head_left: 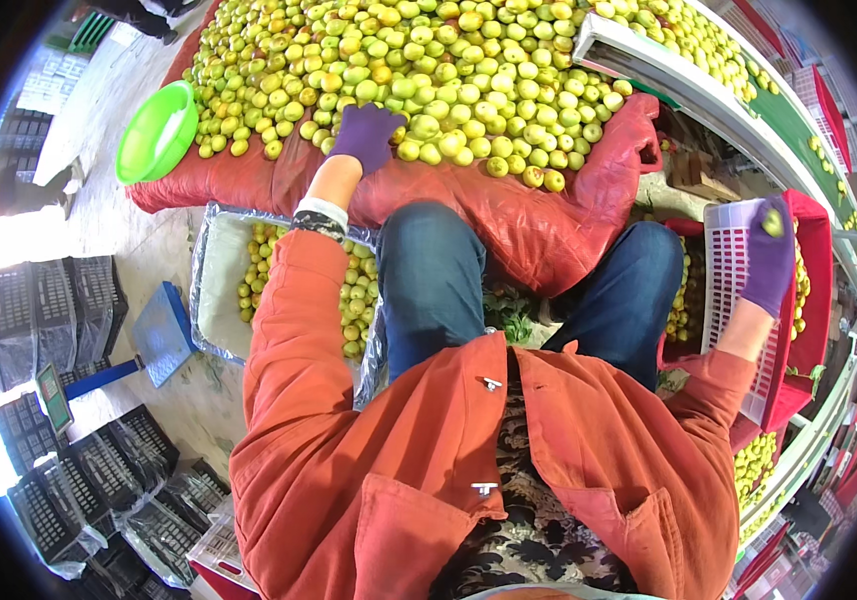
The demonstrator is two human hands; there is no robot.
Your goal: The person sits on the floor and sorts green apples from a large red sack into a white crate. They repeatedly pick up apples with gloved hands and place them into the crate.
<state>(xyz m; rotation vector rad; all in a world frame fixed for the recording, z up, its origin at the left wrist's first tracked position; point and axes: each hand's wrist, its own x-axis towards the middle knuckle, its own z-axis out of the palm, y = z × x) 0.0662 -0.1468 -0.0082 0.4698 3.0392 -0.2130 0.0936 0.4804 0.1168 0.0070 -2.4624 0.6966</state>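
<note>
A large heap of yellow-green jujubes [436, 82] lies on red plastic sheeting [518, 217] before me. My left hand [367, 139], in a purple glove, is at the heap's near edge. Its back faces up and its fingertips are hidden; a fruit touches its right side, but I cannot tell whether it grips any. Far to the right, my right hand [767, 259], in a matching glove, holds a jujube [773, 223] at its fingers. That hand is over the wall of a white-and-pink plastic crate [725, 262], beside a red crate [811, 255] with more jujubes.
Left of my knees, a plastic-lined crate [218, 285] holds jujubes. A bright green basin [158, 135] rests at the sheet's left corner. Behind are a blue platform scale [162, 334] and stacked black crates [46, 315]. A green conveyor [788, 135] with a white rail curves along the right.
</note>
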